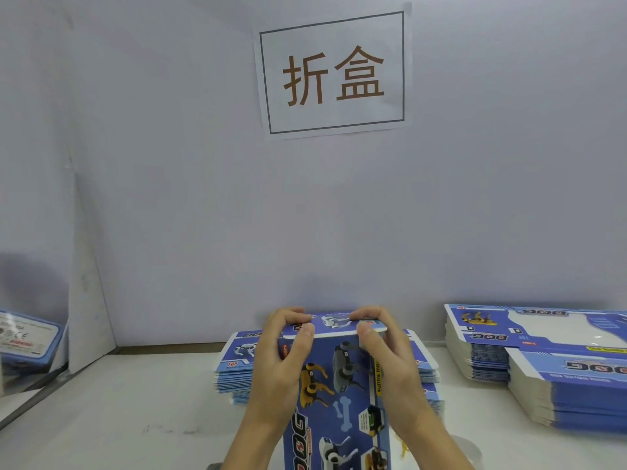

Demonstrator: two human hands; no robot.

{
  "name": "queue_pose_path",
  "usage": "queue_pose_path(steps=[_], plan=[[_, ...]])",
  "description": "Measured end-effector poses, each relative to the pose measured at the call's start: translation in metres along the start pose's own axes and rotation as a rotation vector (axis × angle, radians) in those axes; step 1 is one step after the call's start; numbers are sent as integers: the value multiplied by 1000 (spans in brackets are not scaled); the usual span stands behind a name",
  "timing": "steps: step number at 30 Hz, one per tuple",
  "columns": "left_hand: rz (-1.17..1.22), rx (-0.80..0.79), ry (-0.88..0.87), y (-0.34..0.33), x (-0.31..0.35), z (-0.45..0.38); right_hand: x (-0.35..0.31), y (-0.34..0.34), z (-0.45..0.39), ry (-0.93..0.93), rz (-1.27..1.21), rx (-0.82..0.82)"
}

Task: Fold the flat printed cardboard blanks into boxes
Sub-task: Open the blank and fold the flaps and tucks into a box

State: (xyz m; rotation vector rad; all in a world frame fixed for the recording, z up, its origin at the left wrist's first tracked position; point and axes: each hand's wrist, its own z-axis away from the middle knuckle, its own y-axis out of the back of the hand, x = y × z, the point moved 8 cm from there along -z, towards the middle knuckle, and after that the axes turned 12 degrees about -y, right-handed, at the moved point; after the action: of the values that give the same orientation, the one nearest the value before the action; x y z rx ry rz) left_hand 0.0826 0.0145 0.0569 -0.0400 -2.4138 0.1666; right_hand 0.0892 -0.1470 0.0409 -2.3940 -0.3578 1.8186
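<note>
On the white table (135, 418), left hand (281, 361) and right hand (390, 361) both pinch the box's (339, 401) far flap (336, 325), apparently to close it.

Blue box (339, 385) printed with yellow and grey robot dogs, blue-and-white blank stacks (543, 368), white sign (334, 74) with brown characters

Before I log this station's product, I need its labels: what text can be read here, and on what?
"折盒": wall sign.
"DOG", upside down: right stack of blanks.
"TOP": middle stack.
"DOG", partly out of view, and "FUNNY MO", cut off by the right hand: box gripped by both hands; left hand.
"WARNING": carton at the left edge; its smaller print is blurred.
</note>
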Motion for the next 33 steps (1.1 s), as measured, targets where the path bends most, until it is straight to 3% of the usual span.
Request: queue_pose_path(steps=[5, 33], plan=[[1, 2, 58, 7, -8, 5, 4, 3, -1, -54, 51, -7], [-146, 77, -84, 3, 6, 0, -11, 6, -4, -81, 30, 26]])
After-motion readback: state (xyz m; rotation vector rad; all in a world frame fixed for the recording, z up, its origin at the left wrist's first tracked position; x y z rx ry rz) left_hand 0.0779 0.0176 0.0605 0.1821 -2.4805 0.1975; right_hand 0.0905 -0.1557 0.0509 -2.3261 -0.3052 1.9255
